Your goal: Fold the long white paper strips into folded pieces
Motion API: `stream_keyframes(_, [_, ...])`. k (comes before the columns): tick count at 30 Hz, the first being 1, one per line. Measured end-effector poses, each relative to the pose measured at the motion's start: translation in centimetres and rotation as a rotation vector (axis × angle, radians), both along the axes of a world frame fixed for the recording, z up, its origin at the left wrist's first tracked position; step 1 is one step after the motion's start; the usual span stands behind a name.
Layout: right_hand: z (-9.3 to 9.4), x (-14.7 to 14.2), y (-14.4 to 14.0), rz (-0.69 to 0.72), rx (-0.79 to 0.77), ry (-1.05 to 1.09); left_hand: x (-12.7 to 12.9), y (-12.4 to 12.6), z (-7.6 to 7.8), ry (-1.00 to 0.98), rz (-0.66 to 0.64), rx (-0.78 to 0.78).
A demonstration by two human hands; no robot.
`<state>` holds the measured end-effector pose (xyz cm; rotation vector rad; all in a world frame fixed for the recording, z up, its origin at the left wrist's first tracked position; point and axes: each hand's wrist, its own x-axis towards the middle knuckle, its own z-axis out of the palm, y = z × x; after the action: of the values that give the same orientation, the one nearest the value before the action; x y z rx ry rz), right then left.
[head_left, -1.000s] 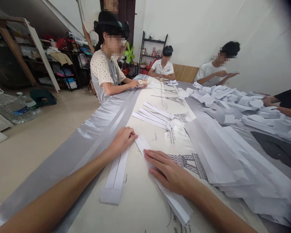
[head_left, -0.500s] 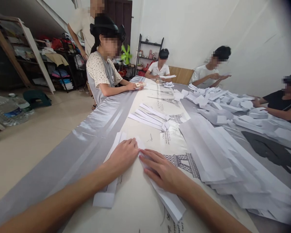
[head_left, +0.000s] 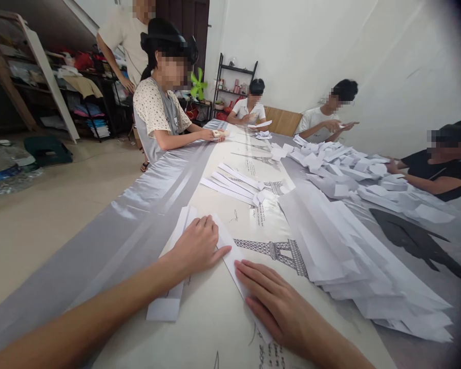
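Your left hand [head_left: 197, 245] lay flat, fingers together and gripping nothing, pressed palm-down where two folded paper strips met. One strip [head_left: 171, 277] ran from under that hand back toward you, its squared end near the table's left side, just inside the grey satin border [head_left: 146, 205]. The other strip [head_left: 230, 253] angled from your left fingertips toward your right hand [head_left: 278, 302], which rested flat on it, fingers extended and close together, holding it down rather than clasping it. Its near end was hidden under that palm.

Between your two forearms the cream tablecloth [head_left: 211, 318] was bare. To your right, the sprawling heap of white paper sheets [head_left: 349, 256] began just beside the printed tower [head_left: 276, 251], its nearest edge close to your right knuckles. Ahead, a fan of folded strips [head_left: 236, 184] lay well apart from your hands, with open cloth between. Beyond that, a seated person in a spotted top [head_left: 157, 110] rested hands at the left edge, and other people worked at the far end and right side, behind a scattered paper pile [head_left: 341, 169].
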<state>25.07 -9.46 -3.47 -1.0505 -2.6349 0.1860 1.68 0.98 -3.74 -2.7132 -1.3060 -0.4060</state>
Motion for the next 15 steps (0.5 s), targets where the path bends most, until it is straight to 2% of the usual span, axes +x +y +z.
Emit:
stream_keyframes(5, [-0.7, 1.0, -1.8, -0.106, -0.086, 0.08, 0.6, -0.5, 0.6, 0.102, 0.055, -0.004])
stream_keyframes(9, [-0.4, 0.2, -2.8, -0.372, -0.114, 0.267, 0.9, -0.5, 0.8, 0.128, 0.077, 0.006])
stream_keyframes(12, [0.0, -0.5, -3.4, -0.558, -0.253, 0.294, 1.1, -0.6, 0.4, 0.126, 0.085, 0.0])
stream_keyframes(15, [0.1, -0.8, -3.6, -0.655, -0.381, 0.298, 1.2, -0.7, -0.3, 0.066, 0.09, -0.029])
